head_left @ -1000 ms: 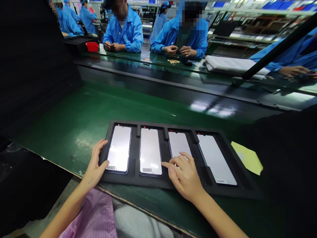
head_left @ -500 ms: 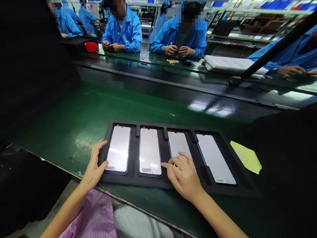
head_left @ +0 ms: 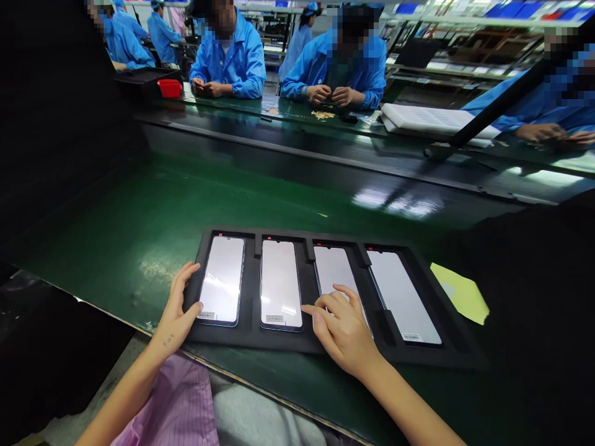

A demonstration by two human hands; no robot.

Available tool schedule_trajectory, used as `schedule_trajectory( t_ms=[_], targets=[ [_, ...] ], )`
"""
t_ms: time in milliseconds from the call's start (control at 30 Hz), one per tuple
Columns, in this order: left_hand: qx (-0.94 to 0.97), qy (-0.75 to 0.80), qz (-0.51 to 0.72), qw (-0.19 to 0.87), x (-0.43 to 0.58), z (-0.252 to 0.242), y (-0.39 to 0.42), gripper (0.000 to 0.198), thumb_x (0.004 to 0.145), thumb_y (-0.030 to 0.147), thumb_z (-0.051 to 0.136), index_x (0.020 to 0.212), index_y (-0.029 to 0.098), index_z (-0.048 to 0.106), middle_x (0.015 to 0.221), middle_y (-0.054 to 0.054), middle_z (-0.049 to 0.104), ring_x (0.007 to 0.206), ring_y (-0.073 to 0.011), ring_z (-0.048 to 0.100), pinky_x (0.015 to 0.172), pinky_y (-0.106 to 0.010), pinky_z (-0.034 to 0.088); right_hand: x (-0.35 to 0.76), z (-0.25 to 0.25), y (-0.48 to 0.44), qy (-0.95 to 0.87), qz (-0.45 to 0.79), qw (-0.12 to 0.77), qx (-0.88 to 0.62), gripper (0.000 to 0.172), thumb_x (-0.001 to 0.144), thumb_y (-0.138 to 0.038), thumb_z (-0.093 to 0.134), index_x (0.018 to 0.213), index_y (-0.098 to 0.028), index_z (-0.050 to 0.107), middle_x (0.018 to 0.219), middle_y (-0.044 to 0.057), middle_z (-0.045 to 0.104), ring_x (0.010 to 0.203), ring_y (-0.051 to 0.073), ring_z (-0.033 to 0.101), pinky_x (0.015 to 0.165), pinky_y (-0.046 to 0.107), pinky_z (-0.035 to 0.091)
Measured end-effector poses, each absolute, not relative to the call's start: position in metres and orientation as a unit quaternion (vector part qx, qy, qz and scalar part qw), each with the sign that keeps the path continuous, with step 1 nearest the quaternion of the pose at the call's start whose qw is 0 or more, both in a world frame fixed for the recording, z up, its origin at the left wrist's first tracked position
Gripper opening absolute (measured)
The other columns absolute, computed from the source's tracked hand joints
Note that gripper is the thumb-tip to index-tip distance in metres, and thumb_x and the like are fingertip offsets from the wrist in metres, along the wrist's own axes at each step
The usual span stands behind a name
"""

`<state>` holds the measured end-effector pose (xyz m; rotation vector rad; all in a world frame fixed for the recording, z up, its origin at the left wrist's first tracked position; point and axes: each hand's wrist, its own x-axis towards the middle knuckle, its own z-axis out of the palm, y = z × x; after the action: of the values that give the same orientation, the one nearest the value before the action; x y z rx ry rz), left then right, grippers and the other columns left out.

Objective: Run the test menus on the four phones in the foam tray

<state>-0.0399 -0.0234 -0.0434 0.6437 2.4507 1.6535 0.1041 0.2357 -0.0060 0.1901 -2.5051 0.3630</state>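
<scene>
A black foam tray (head_left: 279, 342) lies on the green tabletop and holds several smartphones in slots, their screens lit white. My left hand (head_left: 179, 306) grips the tray's left side, its thumb over the rim by the lower corner of the leftmost phone (head_left: 222, 279). My right hand (head_left: 346, 331) is over the third phone (head_left: 335, 267) and hides its lower part. Its fingers are apart and empty, the index fingertip at the right edge of the second phone (head_left: 281, 282). The rightmost phone (head_left: 406, 297) is untouched. Small barcode labels show on the uncovered phones' lower ends.
A yellow paper (head_left: 460, 292) lies right of the tray. Dark panels flank the workplace. Beyond a raised ledge (head_left: 279, 142), co-workers in blue jackets (head_left: 232, 62) sit at a bench with a red bin (head_left: 170, 88) and a white wrapped stack (head_left: 432, 121). A dark bar (head_left: 502, 99) slants at right.
My hands, the tray and the phones have hardly moved. The whole view has shifted very slightly.
</scene>
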Motion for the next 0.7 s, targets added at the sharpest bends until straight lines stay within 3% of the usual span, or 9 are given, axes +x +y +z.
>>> schedule_trajectory(
  t_ms=[533,700],
  targets=[
    [0.212,0.812,0.54,0.062,-0.0399,-0.0414,-0.0222,0.053,0.073,0.028,0.047,0.125,0.021,0.039,0.14,-0.011,0.032,0.135,-0.0275,0.022,0.111,-0.051,0.014,0.1046,-0.0079,0.2368,-0.942,0.129,0.299,0.079,0.031,0.089,-0.011,0.034,0.076,-0.014,0.062,0.064,0.0,0.05,0.061,0.011,0.044,0.088,0.037,0.034],
    [0.217,0.844,0.488,0.044,-0.0381,-0.0369,-0.0228,0.046,0.078,0.029,0.044,0.124,0.025,0.042,0.141,-0.01,0.029,0.134,-0.0281,0.022,0.108,-0.054,0.021,0.1051,-0.0081,0.2357,-0.944,0.113,0.303,0.06,0.032,0.091,-0.014,0.031,0.085,-0.014,0.063,0.07,0.002,0.053,0.067,0.013,0.049,0.09,0.038,0.033]
  ],
)
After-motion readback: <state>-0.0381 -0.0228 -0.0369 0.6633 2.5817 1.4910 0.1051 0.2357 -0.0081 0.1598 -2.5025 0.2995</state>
